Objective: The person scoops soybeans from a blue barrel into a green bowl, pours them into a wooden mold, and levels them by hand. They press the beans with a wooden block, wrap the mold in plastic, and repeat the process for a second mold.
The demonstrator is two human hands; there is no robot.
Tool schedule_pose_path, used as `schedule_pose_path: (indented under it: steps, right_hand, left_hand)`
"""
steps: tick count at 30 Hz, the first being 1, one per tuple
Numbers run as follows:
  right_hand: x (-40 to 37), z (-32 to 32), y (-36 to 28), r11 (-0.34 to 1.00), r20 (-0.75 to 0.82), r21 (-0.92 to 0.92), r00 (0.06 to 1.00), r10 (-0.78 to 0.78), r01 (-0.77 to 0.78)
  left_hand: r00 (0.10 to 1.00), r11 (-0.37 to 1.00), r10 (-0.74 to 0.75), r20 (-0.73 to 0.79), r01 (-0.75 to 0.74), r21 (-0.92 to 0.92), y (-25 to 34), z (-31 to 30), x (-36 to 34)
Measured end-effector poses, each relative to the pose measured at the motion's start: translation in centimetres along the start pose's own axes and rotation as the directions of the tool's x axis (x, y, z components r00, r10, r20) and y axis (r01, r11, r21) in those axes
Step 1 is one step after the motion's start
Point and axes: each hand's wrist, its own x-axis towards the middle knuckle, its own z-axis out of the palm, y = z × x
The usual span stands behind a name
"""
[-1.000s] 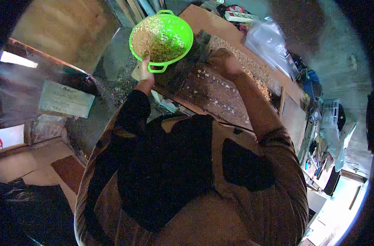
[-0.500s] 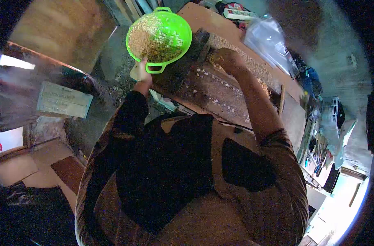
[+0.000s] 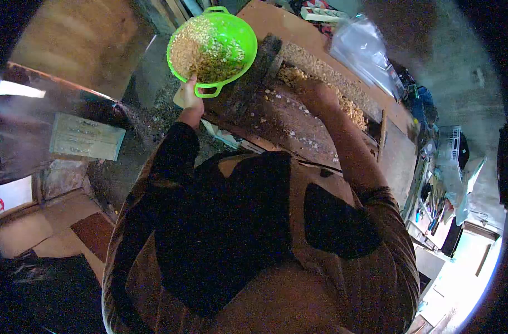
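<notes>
My left hand (image 3: pixel 192 100) grips the near rim of a bright green plastic basin (image 3: pixel 247 42), its thumb over the edge beside one of the two loop handles. The basin is tilted and holds a heap of pale and tan bits (image 3: pixel 187 50), with a darker patch below. Over a wooden bench, my right hand (image 3: pixel 319 96) is low at a strip of loose light-brown pieces (image 3: pixel 351 114). Its fingers are dark and smeared, so I cannot see whether they hold anything.
A dark wooden block (image 3: pixel 257 69) lies across the bench beside the basin. Whitish crumbs dot the brown board (image 3: pixel 290 125). Clear plastic bags (image 3: pixel 361 47) lie at the far edge, and a stick (image 3: pixel 382 133) stands out at the right. A pale board (image 3: pixel 87 137) is at left.
My right hand has moved right and slightly toward me along the strip, uncovering loose pieces behind it. The basin in my left hand has shifted slightly left and up in view.
</notes>
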Motion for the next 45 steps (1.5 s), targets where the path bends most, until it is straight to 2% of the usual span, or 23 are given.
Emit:
schedule_pose_path:
  steps: [4, 7, 9, 10, 11, 12, 13, 15, 16, 18, 21, 23, 25, 28, 31, 32, 34, 36, 38, 40, 41, 43, 45]
  right_hand:
    - [-0.2, -0.3, 0.0, 0.999, 0.04, -0.024, 0.998, -0.043, 0.044]
    - [0.6, 1.8, 2.4, 0.998, -0.015, -0.059, 1.0, -0.002, 0.001]
    - [-0.3, 0.6, 2.5, 0.967, -0.048, -0.209, 0.987, -0.156, 0.143]
    - [-0.8, -0.5, 2.7, 0.972, -0.052, -0.204, 0.99, -0.132, 0.118]
    - [-1.4, -2.3, 2.6, 0.984, -0.209, -0.1, 0.963, -0.169, 0.151]
    - [-1.9, -3.4, 3.0, 0.981, -0.367, -0.004, 0.912, -0.183, 0.195]
    - [-1.6, -3.7, 4.1, 0.986, -0.373, 0.004, 0.915, -0.151, 0.164]
    - [0.0, -4.3, 6.7, 0.923, -0.409, 0.339, 0.912, -0.028, 0.18]
    - [0.3, -3.5, 7.6, 0.923, -0.414, 0.348, 0.91, -0.007, 0.165]
    - [0.6, -1.1, 8.2, 0.952, -0.318, -0.021, 0.901, -0.296, 0.305]
    - [-1.9, -4.2, 6.6, 0.955, -0.458, 0.163, 0.876, -0.15, 0.248]
    - [-2.3, -4.1, 8.2, 0.94, -0.476, 0.254, 0.876, -0.082, 0.226]
    - [-3.5, -4.5, 9.3, 0.999, -0.196, -0.032, 0.981, -0.013, 0.007]
    - [-7.1, -4.7, 11.1, 0.992, -0.051, -0.013, 0.991, 0.122, -0.123]
    - [-10.5, -3.5, 13.0, 0.993, -0.149, 0.033, 0.981, 0.12, -0.117]
    - [-11.0, -3.1, 13.4, 1.0, -0.203, -0.022, 0.979, 0.007, -0.012]
    - [-11.5, -2.1, 13.9, 0.996, -0.187, 0.017, 0.978, 0.094, -0.092]
    - [-11.4, -1.7, 13.5, 0.984, -0.172, 0.058, 0.969, 0.175, -0.168]
    - [-11.1, -0.8, 13.6, 0.983, -0.11, -0.058, 0.98, 0.166, -0.174]
    - [-11.1, 0.1, 14.1, 0.978, -0.079, -0.108, 0.982, 0.169, -0.177]
    - [-11.0, 0.6, 14.4, 0.98, -0.135, -0.025, 0.972, 0.194, -0.199]
    - [-10.8, 1.4, 14.9, 0.964, -0.235, 0.141, 0.939, 0.252, -0.224]
    - [-11.0, 0.6, 14.2, 0.944, -0.187, 0.195, 0.934, 0.303, -0.267]
  left_hand:
    - [0.999, 0.995, -0.028, 0.034, 0.031, -0.093, -0.4, -0.1, 0.4]
    - [1.0, 0.998, 0.01, -0.011, -0.01, 0.06, 0.0, -0.1, -0.1]
    - [0.992, 0.987, -0.019, -0.127, 0.039, 0.156, 0.9, 0.6, -0.7]
    - [0.995, 0.996, 0.078, -0.068, -0.074, 0.059, -2.2, -1.9, 2.0]
    - [0.994, 0.994, -0.03, -0.109, 0.017, -0.111, 0.2, 0.6, 0.2]
    - [0.998, 0.992, -0.033, -0.054, 0.026, -0.121, 0.1, 0.2, 0.6]
    - [0.992, 0.988, -0.096, 0.076, 0.104, -0.111, 0.2, -0.4, 0.9]
    - [0.978, 0.968, -0.178, 0.106, 0.194, -0.158, 1.5, 0.5, 1.3]
    - [0.975, 0.968, -0.187, 0.121, 0.204, -0.146, 1.9, 1.3, 1.3]
    - [0.976, 0.966, -0.193, 0.105, 0.207, -0.152, 3.4, 3.3, 1.1]
    - [0.954, 0.963, -0.25, 0.163, 0.262, -0.057, 5.2, 6.3, 3.1]
    - [0.931, 0.975, -0.218, 0.293, 0.22, 0.026, 5.8, 9.3, 4.6]
    - [0.924, 0.966, -0.255, 0.286, 0.233, 0.11, 5.6, 12.9, 6.3]
    - [0.834, 0.905, -0.425, 0.352, 0.398, 0.15, 4.5, 18.7, 7.7]
    - [0.763, 0.843, -0.535, 0.361, 0.51, 0.172, 2.0, 23.1, 8.0]
    - [0.755, 0.838, -0.543, 0.368, 0.516, 0.177, 1.3, 24.5, 7.7]
    - [0.763, 0.805, -0.579, 0.289, 0.477, 0.352, 0.1, 26.9, 7.2]
    - [0.761, 0.803, -0.576, 0.297, 0.46, 0.379, -1.8, 27.9, 7.8]
    - [0.793, 0.781, -0.569, 0.217, 0.439, 0.444, -3.2, 29.1, 8.0]
    - [0.795, 0.789, -0.545, 0.264, 0.38, 0.482, -4.5, 29.2, 8.1]
    - [0.797, 0.799, -0.517, 0.311, 0.32, 0.509, -5.4, 29.2, 8.4]
    - [0.791, 0.785, -0.54, 0.286, 0.351, 0.51, -6.7, 29.3, 9.6]
    - [0.786, 0.772, -0.561, 0.26, 0.384, 0.507, -6.8, 29.6, 9.2]
